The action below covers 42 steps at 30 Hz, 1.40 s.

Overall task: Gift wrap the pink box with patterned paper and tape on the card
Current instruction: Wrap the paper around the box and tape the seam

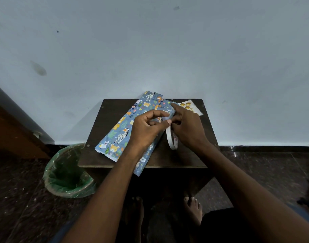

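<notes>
Two bare feet (194, 207) stand on the dark floor (255, 163) before the table (104, 120). A bin (66, 174) with a green liner sits by the table's near left corner. The wrapped box (122, 132), in blue animal-print paper, lies slantwise from the near edge to the far edge. The left hand (146, 130) rests on it, thumb and finger pinching a tape end. The right hand (187, 127) holds the white tape roll (171, 139), which hangs beside the box. The card (189, 106) lies at the far right corner.
</notes>
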Available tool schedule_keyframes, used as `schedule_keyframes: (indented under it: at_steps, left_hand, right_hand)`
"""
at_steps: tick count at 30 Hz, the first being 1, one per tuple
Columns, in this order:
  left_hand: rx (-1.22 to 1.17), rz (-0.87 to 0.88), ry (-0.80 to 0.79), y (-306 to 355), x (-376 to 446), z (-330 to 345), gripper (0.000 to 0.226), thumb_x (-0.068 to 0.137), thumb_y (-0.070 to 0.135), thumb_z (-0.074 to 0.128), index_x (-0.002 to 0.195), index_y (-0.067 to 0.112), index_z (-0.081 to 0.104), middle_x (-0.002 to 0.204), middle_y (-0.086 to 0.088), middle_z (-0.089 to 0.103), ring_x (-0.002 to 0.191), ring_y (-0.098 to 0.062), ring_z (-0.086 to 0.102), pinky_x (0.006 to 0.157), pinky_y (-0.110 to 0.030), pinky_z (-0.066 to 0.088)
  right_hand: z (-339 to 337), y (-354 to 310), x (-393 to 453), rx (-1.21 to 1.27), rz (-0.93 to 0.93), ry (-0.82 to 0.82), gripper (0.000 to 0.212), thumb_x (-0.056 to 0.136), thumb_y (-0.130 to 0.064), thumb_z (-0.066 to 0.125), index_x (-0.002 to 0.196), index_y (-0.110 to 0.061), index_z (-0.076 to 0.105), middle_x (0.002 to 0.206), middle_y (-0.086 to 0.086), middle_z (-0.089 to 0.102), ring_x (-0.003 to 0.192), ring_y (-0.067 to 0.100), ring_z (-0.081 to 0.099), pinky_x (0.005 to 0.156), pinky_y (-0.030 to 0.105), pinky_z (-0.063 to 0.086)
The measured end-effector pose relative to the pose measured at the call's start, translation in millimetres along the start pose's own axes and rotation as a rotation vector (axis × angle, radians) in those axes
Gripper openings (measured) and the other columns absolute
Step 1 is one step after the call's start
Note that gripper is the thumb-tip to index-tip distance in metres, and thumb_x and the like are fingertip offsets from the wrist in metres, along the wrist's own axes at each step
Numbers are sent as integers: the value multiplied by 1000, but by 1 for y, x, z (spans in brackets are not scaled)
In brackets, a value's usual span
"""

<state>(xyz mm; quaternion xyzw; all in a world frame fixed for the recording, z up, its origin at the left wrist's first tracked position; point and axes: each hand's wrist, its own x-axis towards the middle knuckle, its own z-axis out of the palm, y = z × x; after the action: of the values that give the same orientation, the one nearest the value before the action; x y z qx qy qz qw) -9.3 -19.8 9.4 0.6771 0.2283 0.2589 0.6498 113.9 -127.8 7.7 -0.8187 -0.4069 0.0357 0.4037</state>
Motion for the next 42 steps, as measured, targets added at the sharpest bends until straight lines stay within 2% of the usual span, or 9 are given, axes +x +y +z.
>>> schedule_keyframes:
  at_steps: [3, 6, 9, 15, 23, 29, 33, 37, 42]
  left_hand:
    - [-48, -54, 18, 1, 0, 0, 14, 87, 18, 88, 100, 20, 83, 107, -27, 73, 75, -28, 49, 64, -38, 40]
    - [-92, -113, 35, 3, -1, 1, 12, 89, 13, 85, 101, 13, 83, 105, -8, 80, 72, -22, 58, 56, -30, 44]
    - [-108, -154, 36, 2, 0, 1, 14, 88, 10, 85, 102, 8, 82, 99, -6, 81, 68, -9, 64, 53, -22, 46]
    - [-142, -180, 60, 2, -2, 2, 11, 88, 12, 85, 99, 10, 83, 89, -4, 80, 68, -9, 67, 53, -20, 46]
    - [-325, -384, 184, 5, -4, 14, 18, 83, 17, 89, 99, 9, 85, 87, -7, 80, 66, -14, 68, 54, -20, 53]
    - [-445, -575, 155, 12, -2, 6, 28, 83, 14, 87, 109, 4, 80, 106, -14, 82, 90, -25, 76, 57, -19, 58]
    - [-459, -661, 83, 15, 0, -1, 39, 83, 19, 87, 120, 8, 78, 103, -8, 80, 78, -16, 75, 55, -19, 57]
    - [-445, -687, 56, 15, 1, -5, 30, 86, 24, 85, 113, 14, 78, 99, -5, 78, 89, -17, 71, 55, -17, 56]
    - [-403, -660, 107, 12, 2, -4, 15, 87, 24, 84, 97, 14, 79, 86, -3, 78, 65, -12, 66, 52, -17, 55]
  right_hand:
    - [0, -3, -2, 69, -15, 10, 83, 85, 0, 67, 160, -21, 39, 93, -9, 80, 96, 8, 71, 86, 28, 53]
    - [-1, -5, -5, 129, -8, 47, 96, 85, 1, 71, 165, -24, 26, 91, -12, 78, 86, 1, 68, 81, 14, 48]
    - [0, -5, -6, 171, -19, 73, 105, 84, 2, 73, 167, -29, 17, 90, -11, 76, 81, 4, 70, 84, 28, 57]
    - [1, -8, -7, 185, -41, 107, 108, 82, 4, 70, 167, -27, 13, 89, -9, 74, 81, 8, 70, 82, 43, 58]
    - [5, -19, -15, 125, -68, 274, 95, 80, 3, 65, 163, -25, 29, 95, -8, 71, 88, 12, 68, 82, 41, 56]
    - [5, -22, -20, 174, -100, 288, 84, 74, -5, 59, 154, -26, 41, 95, -10, 69, 84, 5, 67, 80, 28, 55]
    - [9, -23, -21, 161, -123, 320, 60, 77, -4, 60, 130, -28, 48, 93, -10, 71, 82, 5, 69, 75, 34, 55]
    - [13, -24, -20, 123, -155, 355, 56, 77, 8, 61, 117, -29, 47, 93, -9, 71, 86, 9, 68, 74, 29, 51]
    - [13, -24, -18, 107, -185, 378, 40, 76, 11, 63, 108, -14, 56, 93, -14, 64, 81, 2, 60, 71, 15, 45]
